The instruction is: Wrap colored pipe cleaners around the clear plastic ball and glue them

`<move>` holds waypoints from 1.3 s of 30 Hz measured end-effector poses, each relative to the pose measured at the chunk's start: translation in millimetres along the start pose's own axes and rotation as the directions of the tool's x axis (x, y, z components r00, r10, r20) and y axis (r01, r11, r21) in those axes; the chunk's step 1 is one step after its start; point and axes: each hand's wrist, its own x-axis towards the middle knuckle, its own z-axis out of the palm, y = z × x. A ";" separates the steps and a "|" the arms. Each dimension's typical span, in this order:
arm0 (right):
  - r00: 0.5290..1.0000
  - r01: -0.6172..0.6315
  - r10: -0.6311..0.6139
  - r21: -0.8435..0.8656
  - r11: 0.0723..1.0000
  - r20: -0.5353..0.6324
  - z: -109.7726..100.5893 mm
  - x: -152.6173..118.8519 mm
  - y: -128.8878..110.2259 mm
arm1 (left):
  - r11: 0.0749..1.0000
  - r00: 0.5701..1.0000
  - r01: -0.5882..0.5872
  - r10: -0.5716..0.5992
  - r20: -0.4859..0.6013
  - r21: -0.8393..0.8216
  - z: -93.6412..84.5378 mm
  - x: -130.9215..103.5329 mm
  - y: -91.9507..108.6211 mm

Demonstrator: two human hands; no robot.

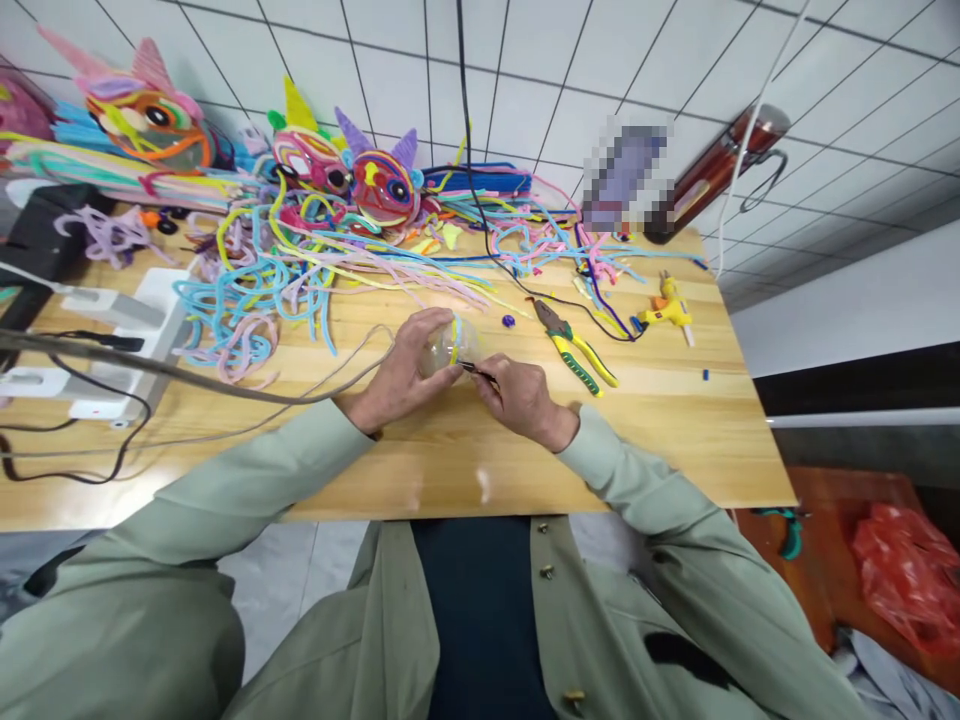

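A clear round ball [444,350] with a yellow and light-blue strip over it is held just above the wooden table. My left hand [405,370] is wrapped round its left side. In the fingers of my right hand [521,395] is a thin dark pen-like tool [480,373], its tip against the lower right of the ball, near my left thumb. To the right lie pliers [574,352] with yellow-green handles and a small purple piece [508,321].
Pipe cleaners [277,290] and decorated animal heads [384,188] crowd the back of the table [450,470]. A power strip [161,325] with cables stands left. A yellow glue gun [669,308] and a brown bottle [716,175] are at the right. One cable passes beside my left hand.
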 end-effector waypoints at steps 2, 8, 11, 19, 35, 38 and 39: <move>1.000 -0.010 0.010 -0.009 1.000 -0.013 -2.8 1.0 1.2 | 1.000 1.000 -0.007 0.007 0.018 -0.015 0.9 3.8 0.4; 1.000 -0.018 0.018 0.018 1.000 -0.011 -10.5 1.4 0.4 | 0.995 0.997 -0.078 0.078 -0.007 -0.062 4.9 3.8 -4.2; 1.000 -0.021 0.021 0.073 0.997 -0.004 -12.3 3.3 -2.3 | 0.991 0.994 -0.109 0.109 -0.007 -0.075 4.3 2.8 -6.0; 0.998 0.040 -0.037 0.053 0.998 -0.049 -17.5 6.5 -5.2 | 0.997 0.997 -0.047 0.051 0.060 -0.063 -3.4 4.5 -5.1; 1.000 0.002 -0.004 0.063 0.998 0.022 -21.2 1.4 -8.2 | 0.996 0.995 -0.088 0.088 0.056 0.005 -3.7 3.4 -0.4; 1.000 0.001 -0.002 0.055 0.999 0.020 -22.0 3.6 -9.8 | 0.999 0.996 -0.049 0.048 0.074 0.017 -4.6 1.9 -1.3; 1.000 0.005 -0.006 0.041 0.999 0.019 -22.7 4.9 -10.6 | 0.999 0.996 -0.046 0.045 0.082 0.012 -5.1 1.6 -1.5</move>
